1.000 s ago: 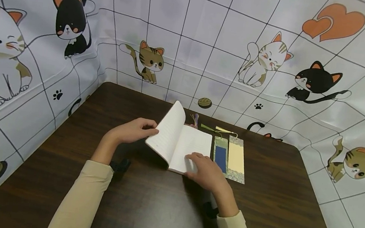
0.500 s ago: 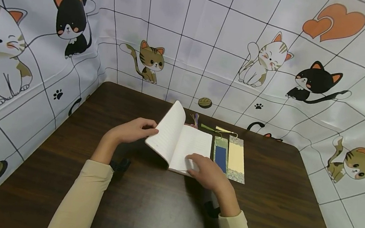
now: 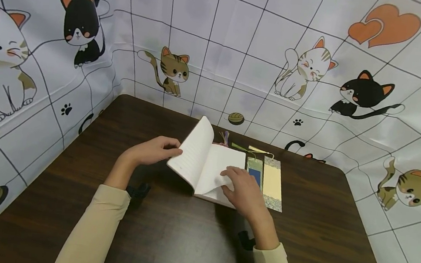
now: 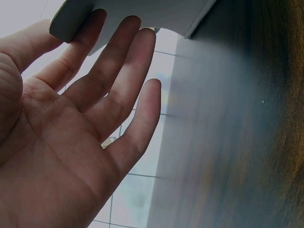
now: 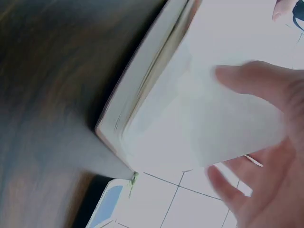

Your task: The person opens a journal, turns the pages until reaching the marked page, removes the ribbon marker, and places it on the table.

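Note:
An open notebook [image 3: 219, 164] lies on the dark table, its left side raised at a slant. My left hand [image 3: 157, 150] holds that raised side by its outer edge; in the left wrist view the cover [image 4: 76, 21] sits between thumb and fingertips, the other fingers loosely extended. My right hand [image 3: 244, 191] is at the right side, a lifted page [image 5: 204, 118] between its thumb and fingers. That page's near corner curls up from the block below. Right of the notebook lie a green and blue bookmark [image 3: 255, 175] and a cream one [image 3: 272, 177], each with a tassel.
A purple tassel [image 3: 226, 138] shows behind the notebook's top edge. The brown wooden table [image 3: 166, 235] meets a wall hanging [image 3: 225, 41] printed with cats and a grid at the back and sides.
My right hand has moved slightly up and to the right, lifting the page's near corner off the pages beneath. My left hand keeps the raised side in place.

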Demonstrator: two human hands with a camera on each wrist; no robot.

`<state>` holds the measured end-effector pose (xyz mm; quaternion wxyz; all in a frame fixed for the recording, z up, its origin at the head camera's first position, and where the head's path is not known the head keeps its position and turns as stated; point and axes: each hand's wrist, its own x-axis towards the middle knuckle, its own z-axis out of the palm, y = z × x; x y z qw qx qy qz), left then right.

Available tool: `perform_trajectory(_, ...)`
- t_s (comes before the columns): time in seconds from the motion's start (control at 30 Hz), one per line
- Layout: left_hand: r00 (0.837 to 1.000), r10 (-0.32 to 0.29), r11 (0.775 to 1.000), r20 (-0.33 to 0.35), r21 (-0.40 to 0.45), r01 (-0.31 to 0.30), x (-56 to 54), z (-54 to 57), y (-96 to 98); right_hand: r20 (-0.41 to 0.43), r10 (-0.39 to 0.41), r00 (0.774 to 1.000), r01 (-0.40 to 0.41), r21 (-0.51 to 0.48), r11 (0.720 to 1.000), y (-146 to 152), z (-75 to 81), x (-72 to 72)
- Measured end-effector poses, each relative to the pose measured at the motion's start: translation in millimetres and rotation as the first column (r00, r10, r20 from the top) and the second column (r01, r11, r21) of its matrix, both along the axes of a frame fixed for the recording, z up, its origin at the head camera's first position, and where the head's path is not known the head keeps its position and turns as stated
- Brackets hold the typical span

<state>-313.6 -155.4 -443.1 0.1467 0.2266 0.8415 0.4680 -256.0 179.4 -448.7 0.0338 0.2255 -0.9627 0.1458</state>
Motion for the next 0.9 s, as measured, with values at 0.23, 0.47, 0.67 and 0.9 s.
perform_trajectory(0.23, 1.0, -0.006, 1.0, 0.003, 0.004, 0.006, -1.0, 1.0, 4.4, -0.107, -0.179, 0.978, 0.161, -0.16, 0.974, 0, -0.9, -3.0)
perform_trajectory(0.47, 1.0, -0.01, 1.0, 0.006, 0.02, 0.01, -1.3, 0.2, 8.7, 0.123, -0.22, 0.968, 0.248, -0.307, 0.919, -7, -0.2, 4.7)
perform_trajectory(0.67, 1.0, -0.025, 1.0, 0.002, 0.006, 0.025, -1.3, 1.3, 9.9, 0.219, -0.057, 0.974, 0.126, -0.312, 0.942, -19, -5.6, 12.7)
perform_trajectory(0.9, 0.999, 0.022, 0.998, 0.044, -0.058, -0.02, 3.2, 6.5, 6.4, 0.271, 0.086, 0.959, -0.023, -0.227, 0.974, -35, -10.8, 17.1)
